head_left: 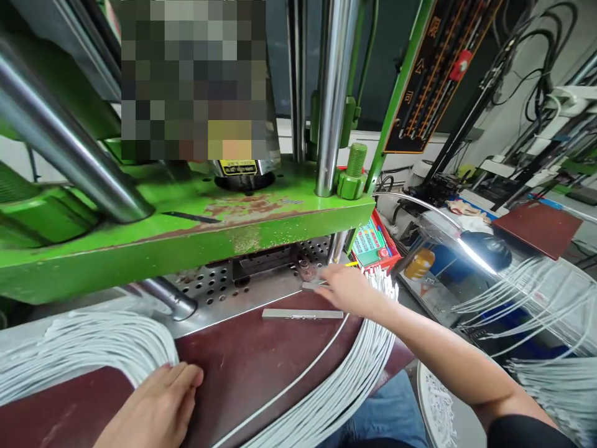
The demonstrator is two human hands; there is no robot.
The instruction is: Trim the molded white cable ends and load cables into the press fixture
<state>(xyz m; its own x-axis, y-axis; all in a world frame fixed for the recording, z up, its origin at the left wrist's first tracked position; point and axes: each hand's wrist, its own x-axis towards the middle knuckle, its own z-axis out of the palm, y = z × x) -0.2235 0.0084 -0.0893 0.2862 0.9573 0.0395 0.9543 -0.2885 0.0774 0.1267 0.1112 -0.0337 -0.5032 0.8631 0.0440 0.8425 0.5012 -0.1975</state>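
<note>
Curved white cables (pixel 345 389), slim metal bar (pixel 280 314)

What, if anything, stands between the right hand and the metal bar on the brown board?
Nothing visible does. The right hand is close to the right end of the metal bar; the white cable bundle passes under the right forearm, outside that gap.
</note>
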